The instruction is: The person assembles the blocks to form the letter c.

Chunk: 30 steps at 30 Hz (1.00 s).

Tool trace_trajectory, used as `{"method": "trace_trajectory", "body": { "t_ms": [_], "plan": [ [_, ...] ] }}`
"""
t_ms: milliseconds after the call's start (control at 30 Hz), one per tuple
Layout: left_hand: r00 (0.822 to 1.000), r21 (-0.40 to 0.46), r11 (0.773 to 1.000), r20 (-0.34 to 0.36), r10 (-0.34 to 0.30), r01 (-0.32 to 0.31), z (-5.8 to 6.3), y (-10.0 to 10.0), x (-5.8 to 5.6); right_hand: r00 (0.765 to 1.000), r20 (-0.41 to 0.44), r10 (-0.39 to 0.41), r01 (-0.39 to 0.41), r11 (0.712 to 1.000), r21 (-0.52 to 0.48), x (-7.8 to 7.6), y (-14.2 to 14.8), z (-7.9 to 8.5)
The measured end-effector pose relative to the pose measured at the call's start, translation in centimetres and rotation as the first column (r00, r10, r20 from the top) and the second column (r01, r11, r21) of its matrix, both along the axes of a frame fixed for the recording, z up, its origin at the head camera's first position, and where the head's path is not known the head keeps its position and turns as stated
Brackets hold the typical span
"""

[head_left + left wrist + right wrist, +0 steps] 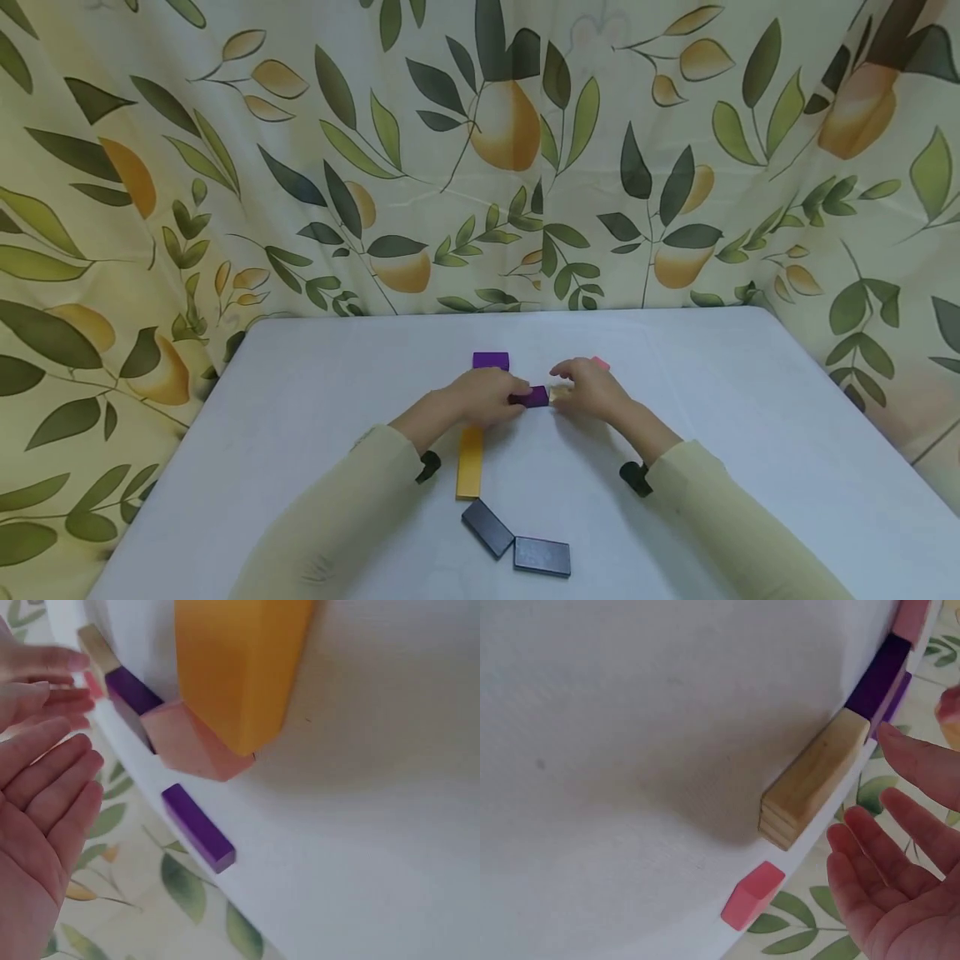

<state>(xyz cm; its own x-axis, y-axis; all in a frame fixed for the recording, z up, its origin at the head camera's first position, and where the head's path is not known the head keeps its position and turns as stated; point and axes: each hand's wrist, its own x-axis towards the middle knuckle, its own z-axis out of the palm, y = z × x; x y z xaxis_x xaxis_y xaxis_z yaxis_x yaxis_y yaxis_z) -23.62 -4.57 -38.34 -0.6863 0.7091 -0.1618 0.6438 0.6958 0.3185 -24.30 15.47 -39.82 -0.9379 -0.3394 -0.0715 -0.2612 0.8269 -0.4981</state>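
Note:
In the head view my left hand (486, 395) hovers over the left end of a dark purple block (536, 397). In the left wrist view its fingers are loosely extended beside the row, palm bare. My right hand (590, 388) is beside a natural wood block (817, 769), fingers relaxed and slightly bent, with nothing in the palm in the right wrist view. End to end with the wood block stands the purple block, followed by a salmon-pink block (195, 746) that my left hand hides from the head view. A yellow block (470, 464) adjoins the pink one.
Two dark grey blocks (542, 556) continue the curved row near the front. Behind it lies another purple block (491, 360), and a small pink block (752, 895) sits past the wood block's end. A leaf-patterned curtain (480, 208) hangs behind the white table (337, 358).

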Motion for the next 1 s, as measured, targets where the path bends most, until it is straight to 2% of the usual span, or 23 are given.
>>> {"method": "trace_trajectory", "body": {
  "t_ms": [133,267,433,600,733,800,933,1000],
  "plan": [
    [0.997,0.031,0.997,-0.042,-0.063,0.064,0.6,-1.4,1.6,1.000,-0.026,0.001,-0.001,1.000,0.011,-0.5,0.2,0.5],
    [0.994,0.064,0.993,-0.054,-0.092,0.096,1.1,-2.7,3.6,0.999,-0.041,0.020,-0.020,1.000,0.012,-1.4,0.0,0.8],
    [0.988,0.160,0.977,-0.083,-0.131,0.143,1.0,-3.8,6.1,0.996,-0.065,0.060,-0.059,0.998,0.016,-2.4,-1.1,1.2],
    [0.967,0.200,0.950,-0.133,-0.218,0.241,0.2,-4.4,8.6,0.988,-0.066,0.137,-0.136,0.991,0.018,-2.5,-3.4,1.4],
    [0.953,0.199,0.935,-0.136,-0.269,0.292,-0.2,-4.5,10.2,0.990,-0.034,0.135,-0.133,0.990,0.039,-2.7,-5.2,1.1],
    [0.949,0.185,0.932,-0.116,-0.294,0.311,-0.2,-4.4,11.0,0.992,-0.018,0.127,-0.126,0.990,0.062,-3.0,-6.0,0.9],
    [0.922,0.146,0.911,-0.109,-0.372,0.385,-0.4,-4.0,12.7,0.982,-0.058,0.180,-0.174,0.981,0.088,-3.5,-7.4,0.6],
    [0.901,0.123,0.895,-0.139,-0.411,0.428,-0.7,-3.8,13.5,0.973,-0.095,0.208,-0.200,0.976,0.091,-3.7,-8.1,0.6]
  ]
}}
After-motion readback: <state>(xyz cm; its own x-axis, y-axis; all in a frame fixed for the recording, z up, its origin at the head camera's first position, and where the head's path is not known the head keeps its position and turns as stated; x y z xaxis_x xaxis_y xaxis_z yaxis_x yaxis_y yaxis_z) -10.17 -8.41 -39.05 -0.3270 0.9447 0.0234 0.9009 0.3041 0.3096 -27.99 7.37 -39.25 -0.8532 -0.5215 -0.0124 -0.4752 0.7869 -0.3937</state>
